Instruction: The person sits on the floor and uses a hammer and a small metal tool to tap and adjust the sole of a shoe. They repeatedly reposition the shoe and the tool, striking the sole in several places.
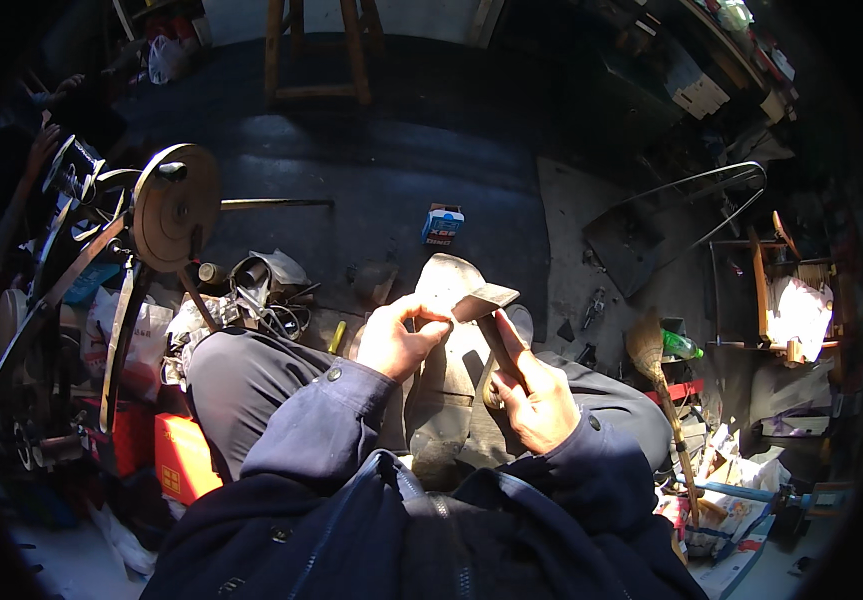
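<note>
Just in front of my chest, my left hand (406,335) pinches the edge of a pale, flat piece (446,280) that catches the sunlight; its exact kind I cannot make out. My right hand (534,398) grips a dark, long tool handle (501,345) that slants up to touch that piece at an angled edge. Below both, between my bent knees, is a worn, light surface (441,395). Beyond my hands a small blue box (443,225) sits on the dark mat (371,170).
A stand with a round wheel (171,205) is at my left, another person's hand (43,145) behind it. Red boxes (186,455) lie by my left leg. A straw broom (651,360), green bottle (681,345) and wooden crate (759,285) are at my right. A wooden stool (311,85) stands ahead.
</note>
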Demonstrator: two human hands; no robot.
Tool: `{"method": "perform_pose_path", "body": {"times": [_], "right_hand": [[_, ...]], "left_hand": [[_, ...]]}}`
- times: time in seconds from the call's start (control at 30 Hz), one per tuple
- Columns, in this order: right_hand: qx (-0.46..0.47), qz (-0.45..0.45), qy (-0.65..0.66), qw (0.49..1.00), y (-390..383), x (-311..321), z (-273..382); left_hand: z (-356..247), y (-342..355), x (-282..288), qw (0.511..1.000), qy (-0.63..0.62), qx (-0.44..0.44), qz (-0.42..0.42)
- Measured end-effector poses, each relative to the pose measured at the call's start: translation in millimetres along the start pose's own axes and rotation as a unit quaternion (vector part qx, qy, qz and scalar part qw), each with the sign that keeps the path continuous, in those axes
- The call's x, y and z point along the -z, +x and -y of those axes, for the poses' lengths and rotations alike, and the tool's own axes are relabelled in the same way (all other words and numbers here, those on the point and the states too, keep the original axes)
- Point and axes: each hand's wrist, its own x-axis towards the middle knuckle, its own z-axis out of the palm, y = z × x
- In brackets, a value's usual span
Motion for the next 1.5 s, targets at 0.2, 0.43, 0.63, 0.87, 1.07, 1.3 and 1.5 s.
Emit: {"method": "perform_pose_path", "body": {"times": [0.2, 0.43, 0.63, 0.87, 1.07, 1.3, 1.5], "right_hand": [[-0.030, 0.018, -0.028, 0.999, 0.7, -4.4, -0.2], [-0.096, 0.049, 0.006, 0.994, -0.9, -4.8, -9.3], [-0.112, 0.045, 0.021, 0.993, -7.0, -2.4, -13.9], [0.041, 0.004, -0.066, 0.997, -7.6, -8.8, -19.3], [-0.084, 0.038, 0.064, 0.994, -4.3, -0.6, -8.2], [-0.044, -0.015, 0.085, 0.995, 14.2, -6.4, 5.9], [0.012, 0.048, -0.035, 0.998, 39.2, -15.6, -4.0]], "left_hand": [[-0.9, 2.3, 0.1, 1.000, -0.023, 0.015, 0.007], [2.3, 0.9, -0.8, 0.998, -0.054, 0.032, 0.009], [9.8, 3.5, -11.5, 0.996, -0.075, -0.045, -0.016], [8.5, 3.7, -33.5, 0.954, 0.112, -0.260, -0.101], [10.3, 7.4, -33.1, 0.724, 0.605, -0.317, -0.094], [26.1, 10.0, -42.9, 0.986, -0.069, -0.142, -0.059], [23.8, 9.0, -41.6, 0.980, -0.181, -0.073, -0.028]]}}
